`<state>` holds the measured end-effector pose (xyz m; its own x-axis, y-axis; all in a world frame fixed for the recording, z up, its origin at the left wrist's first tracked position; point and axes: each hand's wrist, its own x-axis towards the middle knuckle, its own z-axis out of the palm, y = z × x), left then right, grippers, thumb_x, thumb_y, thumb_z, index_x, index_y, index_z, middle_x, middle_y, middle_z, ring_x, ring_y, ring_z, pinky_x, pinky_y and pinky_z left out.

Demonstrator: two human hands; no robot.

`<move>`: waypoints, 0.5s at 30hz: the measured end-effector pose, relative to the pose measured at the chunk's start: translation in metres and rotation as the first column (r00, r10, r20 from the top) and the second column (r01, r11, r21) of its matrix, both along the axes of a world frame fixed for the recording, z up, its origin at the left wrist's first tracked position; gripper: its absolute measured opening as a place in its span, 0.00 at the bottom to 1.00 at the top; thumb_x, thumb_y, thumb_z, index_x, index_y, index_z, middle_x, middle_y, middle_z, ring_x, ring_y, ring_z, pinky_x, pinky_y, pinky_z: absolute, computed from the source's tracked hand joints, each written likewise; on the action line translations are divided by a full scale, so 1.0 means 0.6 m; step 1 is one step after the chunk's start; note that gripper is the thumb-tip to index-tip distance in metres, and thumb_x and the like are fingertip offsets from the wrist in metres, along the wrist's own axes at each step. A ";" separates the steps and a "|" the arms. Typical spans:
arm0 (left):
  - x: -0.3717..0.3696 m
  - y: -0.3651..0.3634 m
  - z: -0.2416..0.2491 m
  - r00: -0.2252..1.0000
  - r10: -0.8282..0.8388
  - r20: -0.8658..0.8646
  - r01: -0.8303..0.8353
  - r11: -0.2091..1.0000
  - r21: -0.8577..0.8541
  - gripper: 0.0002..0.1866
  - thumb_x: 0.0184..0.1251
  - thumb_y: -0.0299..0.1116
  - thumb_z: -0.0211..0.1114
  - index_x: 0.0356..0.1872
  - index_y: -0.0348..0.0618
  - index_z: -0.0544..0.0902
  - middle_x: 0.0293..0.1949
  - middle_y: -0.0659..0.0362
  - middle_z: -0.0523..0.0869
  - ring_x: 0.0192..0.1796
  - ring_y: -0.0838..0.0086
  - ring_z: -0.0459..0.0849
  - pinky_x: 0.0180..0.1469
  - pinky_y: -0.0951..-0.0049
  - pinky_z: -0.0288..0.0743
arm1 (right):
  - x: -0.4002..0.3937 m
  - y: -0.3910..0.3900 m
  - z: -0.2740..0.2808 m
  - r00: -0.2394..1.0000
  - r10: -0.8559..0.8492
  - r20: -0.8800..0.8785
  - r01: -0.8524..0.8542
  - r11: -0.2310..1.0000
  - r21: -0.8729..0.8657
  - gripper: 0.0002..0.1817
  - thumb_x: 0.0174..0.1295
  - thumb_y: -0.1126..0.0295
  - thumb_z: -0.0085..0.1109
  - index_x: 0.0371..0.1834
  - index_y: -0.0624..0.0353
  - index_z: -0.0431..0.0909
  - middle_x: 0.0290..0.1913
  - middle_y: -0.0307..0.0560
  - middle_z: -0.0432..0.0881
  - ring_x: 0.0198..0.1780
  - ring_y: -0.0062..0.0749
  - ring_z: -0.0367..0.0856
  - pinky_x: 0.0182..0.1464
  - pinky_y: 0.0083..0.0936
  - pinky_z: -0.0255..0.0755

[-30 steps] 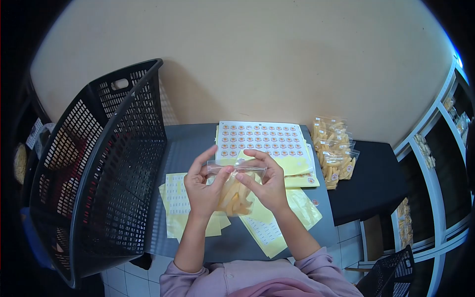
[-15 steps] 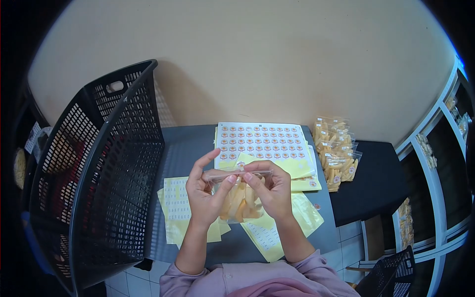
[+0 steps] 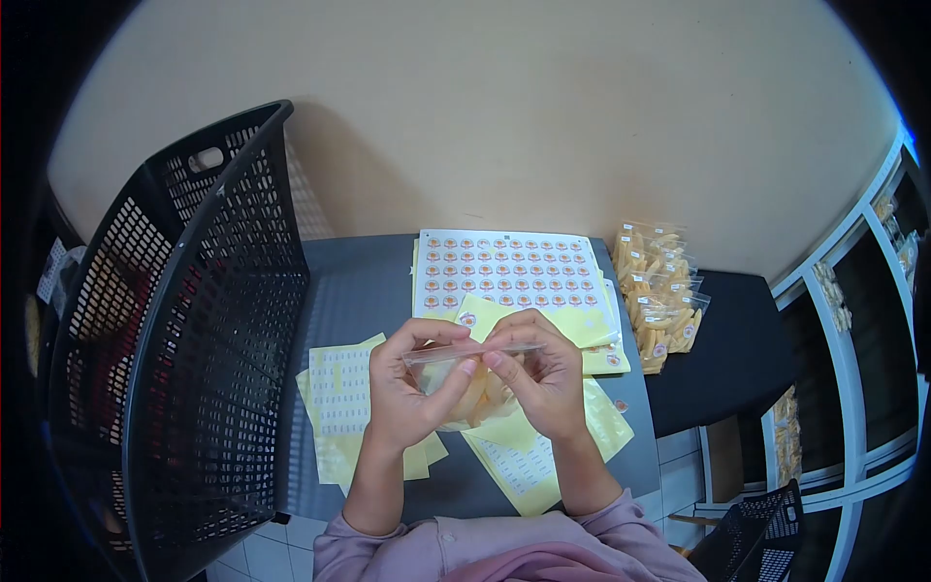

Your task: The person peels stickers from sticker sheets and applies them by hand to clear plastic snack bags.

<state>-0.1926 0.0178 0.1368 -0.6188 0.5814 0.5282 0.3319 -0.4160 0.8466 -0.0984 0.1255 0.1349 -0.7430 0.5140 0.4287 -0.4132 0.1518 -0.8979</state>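
We see a small clear bag (image 3: 472,380) of pale yellow snack sticks held above the middle of the bench (image 3: 373,281), close in front of the person. Its flat top strip runs almost level between the two hands. The left hand (image 3: 407,393) grips the left end of this strip: its thumb and forefinger are pressed together on the plastic, and the other fingers (image 3: 412,339) curl behind the bag. The right hand (image 3: 543,378) takes the right half of the strip in the same way, with its fingers clamped on the top edge and the palm beside the bag. The body of the bag hangs down between the two palms, so we see only part of the sticks inside it.

Under the hands lie several yellow backing sheets (image 3: 339,403) with rows of small white labels; they overlap each other on the grey surface. Behind the hands, toward the wall, lies a white sticker sheet (image 3: 509,272) with rows of round orange stickers. At the right end of the bench we see a pile of filled bags (image 3: 659,296) of the same sticks, well apart from the hands. A large black plastic basket (image 3: 184,320) stands tilted at the left side. The wall (image 3: 543,116) behind is plain beige, and white shelves (image 3: 853,320) with more packets stand at the far right.
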 end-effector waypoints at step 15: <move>0.013 0.006 0.003 0.992 0.070 0.107 -0.064 0.996 -0.059 0.16 0.49 0.18 0.62 0.41 0.36 0.74 0.30 0.58 0.81 0.37 0.79 0.79 0.42 0.79 0.72 | -0.010 -0.004 -0.008 0.990 -0.112 -0.083 0.120 0.988 0.101 0.04 0.48 0.80 0.59 0.29 0.64 0.77 0.32 0.45 0.75 0.36 0.26 0.74 0.40 0.21 0.67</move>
